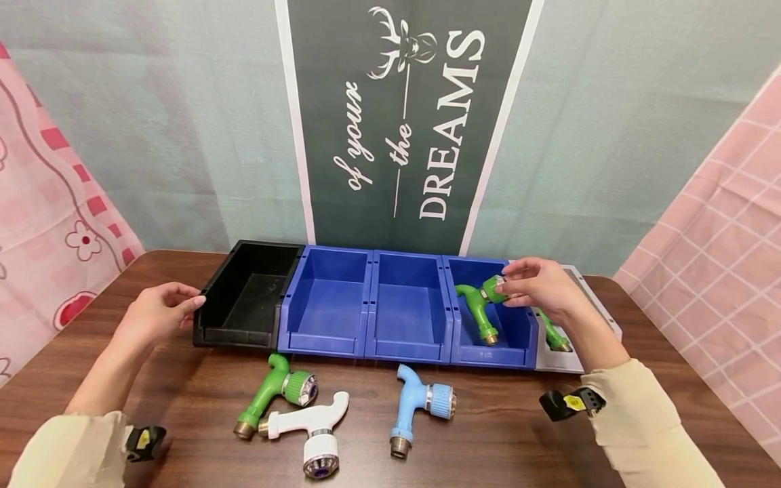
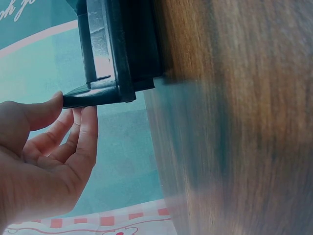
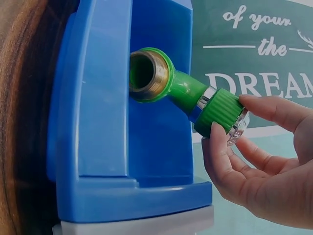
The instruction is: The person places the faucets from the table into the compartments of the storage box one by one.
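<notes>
My right hand (image 1: 539,288) pinches the ribbed knob of a green tap (image 1: 478,312) and holds it in the rightmost blue bin (image 1: 494,357). In the right wrist view the tap's threaded brass end (image 3: 159,73) faces the camera, close behind the bin's front lip. My left hand (image 1: 157,312) grips the side rim of the black bin (image 1: 244,337) at the row's left end, its thumb on the rim and its fingers against the outer side, as the left wrist view shows. Another green tap (image 1: 554,333) lies in the white bin (image 1: 601,308), partly behind my right wrist.
Two more blue bins (image 1: 326,344) (image 1: 403,350) stand in the middle of the row. On the wooden table (image 1: 488,434) before them lie a green tap (image 1: 265,393), a white tap (image 1: 311,420) and a light blue tap (image 1: 411,400). A printed curtain (image 1: 403,230) hangs behind.
</notes>
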The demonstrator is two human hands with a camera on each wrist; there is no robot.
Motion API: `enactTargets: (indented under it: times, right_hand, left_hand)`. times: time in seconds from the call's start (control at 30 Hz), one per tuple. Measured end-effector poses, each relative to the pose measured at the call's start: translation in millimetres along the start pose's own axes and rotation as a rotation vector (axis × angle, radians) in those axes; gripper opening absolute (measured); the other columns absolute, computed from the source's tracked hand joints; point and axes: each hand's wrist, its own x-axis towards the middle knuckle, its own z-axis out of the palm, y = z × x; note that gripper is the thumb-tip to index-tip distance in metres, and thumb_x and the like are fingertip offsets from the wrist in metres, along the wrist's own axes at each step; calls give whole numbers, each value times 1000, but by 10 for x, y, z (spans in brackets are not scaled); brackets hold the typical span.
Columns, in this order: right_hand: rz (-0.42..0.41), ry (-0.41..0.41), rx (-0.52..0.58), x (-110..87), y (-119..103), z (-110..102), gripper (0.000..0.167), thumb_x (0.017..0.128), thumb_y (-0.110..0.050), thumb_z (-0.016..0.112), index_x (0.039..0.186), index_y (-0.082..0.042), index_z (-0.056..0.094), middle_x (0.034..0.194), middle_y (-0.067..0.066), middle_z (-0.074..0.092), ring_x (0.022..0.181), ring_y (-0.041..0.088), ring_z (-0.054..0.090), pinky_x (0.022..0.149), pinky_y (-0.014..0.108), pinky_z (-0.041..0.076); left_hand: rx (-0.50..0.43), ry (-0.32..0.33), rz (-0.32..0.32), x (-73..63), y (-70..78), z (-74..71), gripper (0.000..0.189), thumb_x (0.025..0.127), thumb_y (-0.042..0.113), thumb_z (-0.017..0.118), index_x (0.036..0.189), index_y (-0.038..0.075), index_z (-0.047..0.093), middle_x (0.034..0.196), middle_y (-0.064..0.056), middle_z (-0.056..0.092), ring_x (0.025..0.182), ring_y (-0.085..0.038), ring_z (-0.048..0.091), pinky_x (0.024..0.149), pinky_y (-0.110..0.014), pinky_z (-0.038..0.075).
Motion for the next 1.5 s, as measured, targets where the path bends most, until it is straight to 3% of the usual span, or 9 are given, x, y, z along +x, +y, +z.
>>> enactTargets:
  times: [0.73,1.23,1.5]
  right_hand:
    - [42,19,-182,88,19,126,45,79,-4,70,111,13,45,89,13,55,70,14,61,69,35,53]
    - [32,4,-159,162,68,201,38,75,5,68,103,16,44,79,9,55,57,14,60,57,31,54]
    - [37,-17,-133,150,70,182,44,78,6,64,112,19,39,86,17,58,56,17,62,57,33,54]
  left_hand:
    - [9,-1,17,-10,-10,-11,37,95,23,51,107,-12,52,86,-17,63,67,-19,63,56,-27,49]
    - [17,-6,8,-1,-9,-3,38,95,25,50,108,-11,52,90,-21,62,70,-20,63,57,-25,49]
    - [25,-8,5,-4,-3,-4,39,95,26,50,108,-11,53,89,-20,63,70,-21,63,57,-26,48]
